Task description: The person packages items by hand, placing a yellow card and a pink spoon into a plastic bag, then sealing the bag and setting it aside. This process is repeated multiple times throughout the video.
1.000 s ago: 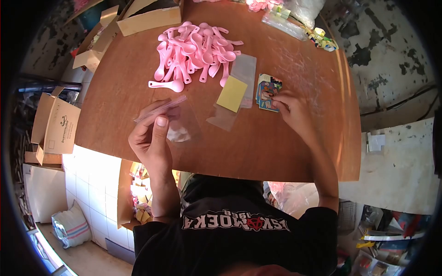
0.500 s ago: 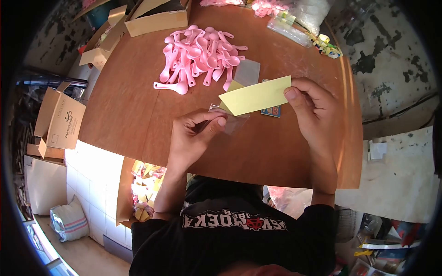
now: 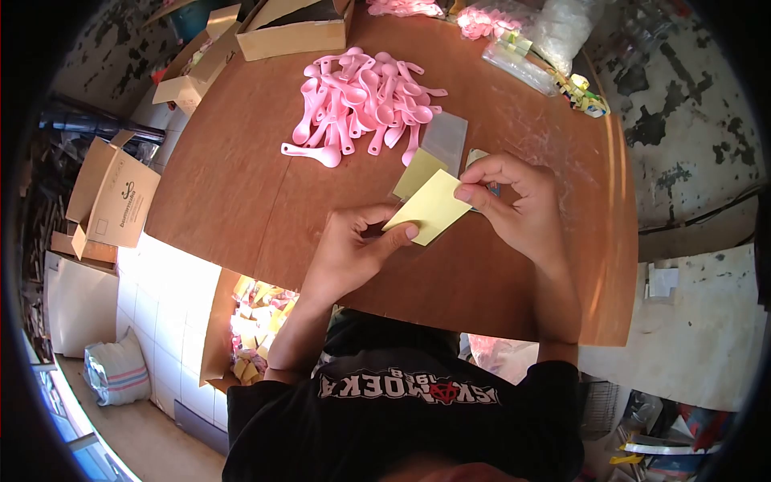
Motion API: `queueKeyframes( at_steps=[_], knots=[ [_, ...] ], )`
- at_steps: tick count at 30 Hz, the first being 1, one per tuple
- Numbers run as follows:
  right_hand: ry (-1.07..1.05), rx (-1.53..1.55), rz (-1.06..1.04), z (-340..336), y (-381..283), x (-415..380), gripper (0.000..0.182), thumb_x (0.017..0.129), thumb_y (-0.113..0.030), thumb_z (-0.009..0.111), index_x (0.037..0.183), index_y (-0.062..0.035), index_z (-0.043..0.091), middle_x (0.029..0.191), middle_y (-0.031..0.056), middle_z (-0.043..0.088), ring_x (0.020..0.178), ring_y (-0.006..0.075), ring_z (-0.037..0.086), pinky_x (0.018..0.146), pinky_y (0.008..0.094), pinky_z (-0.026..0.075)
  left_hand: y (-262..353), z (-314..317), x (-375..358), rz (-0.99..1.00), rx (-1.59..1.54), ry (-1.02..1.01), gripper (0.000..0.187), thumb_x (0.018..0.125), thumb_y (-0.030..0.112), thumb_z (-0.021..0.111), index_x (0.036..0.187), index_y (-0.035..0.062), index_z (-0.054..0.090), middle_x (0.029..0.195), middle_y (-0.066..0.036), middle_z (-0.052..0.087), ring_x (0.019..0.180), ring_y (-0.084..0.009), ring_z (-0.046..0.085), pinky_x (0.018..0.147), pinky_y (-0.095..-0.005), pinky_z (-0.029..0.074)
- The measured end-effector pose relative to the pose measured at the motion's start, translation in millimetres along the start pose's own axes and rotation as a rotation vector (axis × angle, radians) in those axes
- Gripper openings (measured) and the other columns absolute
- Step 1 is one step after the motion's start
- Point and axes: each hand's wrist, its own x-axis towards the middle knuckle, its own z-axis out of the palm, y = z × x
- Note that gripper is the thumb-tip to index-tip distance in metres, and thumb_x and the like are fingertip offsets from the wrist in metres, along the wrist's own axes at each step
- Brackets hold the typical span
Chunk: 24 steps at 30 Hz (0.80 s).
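Observation:
A yellow card (image 3: 430,207) is between my two hands, tilted over the brown table. My left hand (image 3: 361,245) pinches its lower left end, thumb on top. The fingers of my right hand (image 3: 514,201) are closed on its upper right corner. Whether the clear bag is still in my left hand is hidden. Just behind the card lie another yellow card (image 3: 416,175) and a stack of clear bags (image 3: 446,138). A small printed card (image 3: 477,157) is partly covered by my right hand. Farther back is a heap of pink spoons (image 3: 361,96).
An open cardboard box (image 3: 293,36) stands at the table's back left. Plastic packs (image 3: 518,68) and a clear bag bundle (image 3: 562,32) lie at the back right. Below the table's left front edge is a box of packed pieces (image 3: 217,337). A wall borders the right side.
The yellow card has moved down and left and is now steeper, with my left hand on its lower end. My right hand has come closer to my left. The view has shifted slightly.

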Motion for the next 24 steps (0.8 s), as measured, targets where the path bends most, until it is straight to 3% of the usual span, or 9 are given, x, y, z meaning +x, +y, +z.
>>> queueKeyframes(
  at_steps=[2,4,8,12,15,17,18,21,24],
  knots=[
    [-0.053,-0.065,-0.010,-1,1,-1,0.009,0.084,-0.005,0.074,0.092,-0.0009,0.071,0.088,0.0081,0.072,0.081,0.0136,0.067,0.075,0.0267,0.051,7,2,-1,0.041,0.099,0.005,0.019,0.092,0.005,0.067,0.107,-0.0067,0.068,0.093,-0.007,0.071,0.085,-0.0087,0.064,0.078,-0.0236,0.052],
    [-0.150,-0.094,-0.221,4,8,0,0.015,0.083,-0.005,0.074,0.097,-0.0013,0.071,0.100,0.0116,0.070,0.092,0.0209,0.067,0.083,0.0324,0.051,4,5,-1,0.027,0.091,0.027,0.019,0.091,0.004,0.068,0.107,-0.0061,0.069,0.095,-0.007,0.071,0.084,-0.0070,0.062,0.075,-0.0229,0.051],
    [-0.320,0.014,-0.173,8,13,-4,0.020,0.085,-0.007,0.071,0.103,0.0006,0.070,0.114,0.0180,0.065,0.099,0.0302,0.066,0.085,0.0359,0.052,-1,14,3,0.169,0.086,0.093,0.019,0.090,0.003,0.069,0.107,-0.0051,0.069,0.098,-0.008,0.073,0.082,-0.0058,0.060,0.069,-0.0234,0.050],
    [-0.353,0.036,-0.176,6,16,-5,0.020,0.086,-0.004,0.068,0.105,0.0017,0.069,0.115,0.0175,0.065,0.100,0.0282,0.067,0.085,0.0357,0.055,3,17,0,0.151,0.146,0.092,0.024,0.087,0.002,0.071,0.110,-0.0053,0.069,0.103,-0.012,0.072,0.095,-0.0113,0.065,0.081,-0.0250,0.052],
    [-0.484,0.234,0.095,1,11,-6,0.023,0.088,0.000,0.065,0.110,0.0027,0.067,0.122,0.0165,0.062,0.111,0.0254,0.063,0.089,0.0335,0.055,5,22,1,0.199,0.354,0.112,0.024,0.084,0.001,0.073,0.108,-0.0040,0.070,0.103,-0.014,0.072,0.095,-0.0153,0.068,0.082,-0.0270,0.054],
    [-0.524,0.268,0.146,-1,12,-6,0.025,0.089,0.002,0.063,0.114,0.0037,0.065,0.124,0.0163,0.060,0.110,0.0225,0.063,0.087,0.0302,0.057,1,26,5,0.474,0.481,0.196,0.024,0.082,0.001,0.074,0.105,-0.0025,0.071,0.102,-0.015,0.072,0.095,-0.0213,0.071,0.082,-0.0294,0.055],
    [-0.524,0.268,0.145,-2,11,-5,0.025,0.089,0.002,0.063,0.114,0.0037,0.065,0.124,0.0163,0.060,0.110,0.0225,0.063,0.087,0.0302,0.057,1,26,5,0.475,0.482,0.196,0.024,0.082,0.001,0.074,0.105,-0.0025,0.071,0.102,-0.015,0.072,0.095,-0.0213,0.071,0.082,-0.0294,0.055],
    [-0.603,0.191,0.149,-6,7,-3,0.027,0.088,0.002,0.062,0.115,0.0045,0.063,0.121,0.0155,0.061,0.106,0.0226,0.065,0.085,0.0297,0.057,0,26,6,0.545,0.516,0.173,0.025,0.081,0.002,0.074,0.105,-0.0007,0.071,0.103,-0.014,0.072,0.091,-0.0257,0.072,0.076,-0.0331,0.057],
    [-0.585,0.150,0.039,-4,9,-5,0.021,0.086,0.002,0.065,0.107,0.0055,0.064,0.101,0.0145,0.065,0.091,0.0208,0.069,0.074,0.0304,0.059,-1,27,6,0.547,0.521,0.164,0.025,0.081,0.003,0.074,0.105,-0.0008,0.071,0.103,-0.014,0.072,0.091,-0.0251,0.072,0.076,-0.0332,0.058]
  ],
)
